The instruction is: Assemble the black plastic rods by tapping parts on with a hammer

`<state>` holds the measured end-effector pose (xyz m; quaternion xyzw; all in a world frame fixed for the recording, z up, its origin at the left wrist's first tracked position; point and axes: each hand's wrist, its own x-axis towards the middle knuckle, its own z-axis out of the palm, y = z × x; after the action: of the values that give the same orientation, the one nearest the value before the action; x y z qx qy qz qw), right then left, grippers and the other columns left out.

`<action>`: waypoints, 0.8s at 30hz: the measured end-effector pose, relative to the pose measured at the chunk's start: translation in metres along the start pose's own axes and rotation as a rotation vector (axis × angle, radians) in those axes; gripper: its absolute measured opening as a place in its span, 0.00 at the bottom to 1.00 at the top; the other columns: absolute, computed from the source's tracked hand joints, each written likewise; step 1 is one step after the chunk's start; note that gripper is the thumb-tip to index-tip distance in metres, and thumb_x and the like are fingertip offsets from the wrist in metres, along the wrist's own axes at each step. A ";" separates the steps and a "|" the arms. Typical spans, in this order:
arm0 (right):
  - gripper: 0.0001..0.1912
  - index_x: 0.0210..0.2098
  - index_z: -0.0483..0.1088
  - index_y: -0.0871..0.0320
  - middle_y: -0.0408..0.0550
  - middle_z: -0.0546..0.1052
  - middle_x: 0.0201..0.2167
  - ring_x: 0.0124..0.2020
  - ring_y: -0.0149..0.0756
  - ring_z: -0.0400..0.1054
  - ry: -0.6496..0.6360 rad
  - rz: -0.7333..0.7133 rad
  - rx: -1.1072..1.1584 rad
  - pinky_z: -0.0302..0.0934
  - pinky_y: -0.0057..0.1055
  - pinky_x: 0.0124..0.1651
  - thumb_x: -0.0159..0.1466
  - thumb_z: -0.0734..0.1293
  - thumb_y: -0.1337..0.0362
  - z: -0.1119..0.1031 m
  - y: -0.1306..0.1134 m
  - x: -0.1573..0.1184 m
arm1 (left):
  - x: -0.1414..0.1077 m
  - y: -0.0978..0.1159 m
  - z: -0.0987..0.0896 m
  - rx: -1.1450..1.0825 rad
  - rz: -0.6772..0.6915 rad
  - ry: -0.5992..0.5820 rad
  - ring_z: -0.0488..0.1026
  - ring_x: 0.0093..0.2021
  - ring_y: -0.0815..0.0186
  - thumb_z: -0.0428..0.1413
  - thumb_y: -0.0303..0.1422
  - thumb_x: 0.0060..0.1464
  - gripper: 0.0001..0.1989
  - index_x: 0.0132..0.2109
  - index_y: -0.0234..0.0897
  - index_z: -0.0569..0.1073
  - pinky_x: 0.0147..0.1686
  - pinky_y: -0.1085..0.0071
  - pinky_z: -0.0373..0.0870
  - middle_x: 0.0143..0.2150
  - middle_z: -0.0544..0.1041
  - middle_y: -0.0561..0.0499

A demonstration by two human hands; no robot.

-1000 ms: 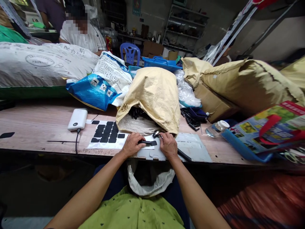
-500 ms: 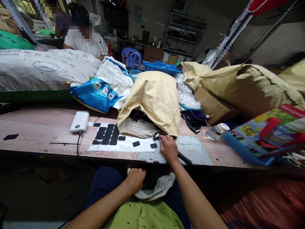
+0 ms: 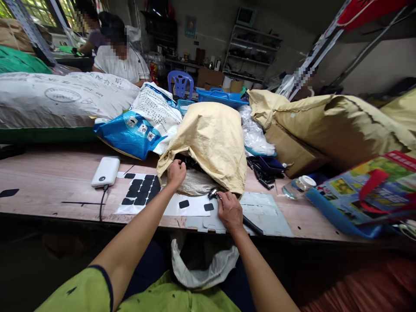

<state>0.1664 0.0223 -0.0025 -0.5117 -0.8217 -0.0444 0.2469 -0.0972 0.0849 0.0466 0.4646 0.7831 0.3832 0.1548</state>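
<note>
**Desk:** Where is the left hand, seen from your post?

**Operator:** I have the left hand [image 3: 176, 174] at the open mouth of a tan sack [image 3: 216, 134], which lies on a wooden table [image 3: 48, 175]. The fingertips reach in among black pieces [image 3: 192, 164]. Shadow covers the grip, so I cannot tell whether the fingers are apart or pinched on a piece.

**Desk:** And the right?

**Operator:** I see the right hand [image 3: 229, 211] above a gray board [image 3: 268, 214], fingers curled around a hammer [image 3: 212, 193]. Its shiny head shows just past the fingertips, near the sack's lower edge; its black handle juts out on the far side of the palm, angled toward the table's front.

**Desk:** What lies between them?

**Operator:** A white sheet [image 3: 170, 211]. Black patches [image 3: 141, 190] stand in rows on its left part, partly behind the left forearm; two single ones sit well apart from the rows, the rightmost near the hammer's head.

**Desk:** And around that?

**Operator:** To the left I get a white power bank [image 3: 106, 170] with its cable plugged in; to the right, a clear bottle [image 3: 295, 188]. Across the table is a person in a white top [image 3: 118, 65].
</note>
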 end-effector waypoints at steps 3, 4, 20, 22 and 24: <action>0.14 0.52 0.73 0.56 0.51 0.73 0.40 0.43 0.42 0.64 0.006 -0.003 0.015 0.59 0.36 0.47 0.69 0.61 0.67 0.000 0.001 0.000 | 0.026 -0.001 0.020 0.020 -0.062 0.001 0.77 0.52 0.48 0.51 0.36 0.64 0.18 0.53 0.30 0.77 0.51 0.57 0.69 0.49 0.80 0.32; 0.14 0.52 0.73 0.56 0.51 0.73 0.40 0.43 0.42 0.64 0.009 -0.004 0.019 0.59 0.36 0.47 0.69 0.61 0.67 0.000 0.001 0.000 | 0.029 -0.001 0.024 0.021 -0.074 -0.003 0.77 0.52 0.47 0.51 0.35 0.64 0.18 0.53 0.29 0.77 0.51 0.57 0.69 0.48 0.80 0.30; 0.14 0.51 0.73 0.55 0.50 0.73 0.40 0.43 0.41 0.63 0.001 0.019 -0.004 0.57 0.35 0.48 0.69 0.62 0.66 0.002 0.000 -0.001 | -0.087 -0.054 -0.018 -0.073 0.550 -0.399 0.74 0.42 0.62 0.57 0.32 0.61 0.11 0.49 0.40 0.79 0.45 0.67 0.69 0.41 0.76 0.49; 0.14 0.52 0.73 0.55 0.50 0.73 0.40 0.43 0.41 0.63 0.004 0.020 -0.006 0.57 0.35 0.48 0.69 0.62 0.66 0.003 0.000 -0.001 | -0.099 -0.056 -0.016 -0.040 0.616 -0.479 0.72 0.45 0.61 0.57 0.30 0.60 0.10 0.48 0.40 0.79 0.47 0.66 0.68 0.42 0.76 0.48; 0.13 0.51 0.73 0.55 0.50 0.73 0.40 0.43 0.41 0.63 0.005 0.021 -0.008 0.57 0.35 0.48 0.70 0.62 0.65 0.003 0.001 -0.001 | -0.103 -0.055 -0.012 -0.008 0.626 -0.476 0.71 0.46 0.59 0.59 0.31 0.58 0.10 0.46 0.39 0.79 0.48 0.64 0.66 0.42 0.76 0.48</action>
<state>0.1661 0.0228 -0.0052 -0.5211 -0.8155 -0.0463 0.2475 -0.0841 -0.0233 0.0015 0.7562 0.5444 0.2965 0.2094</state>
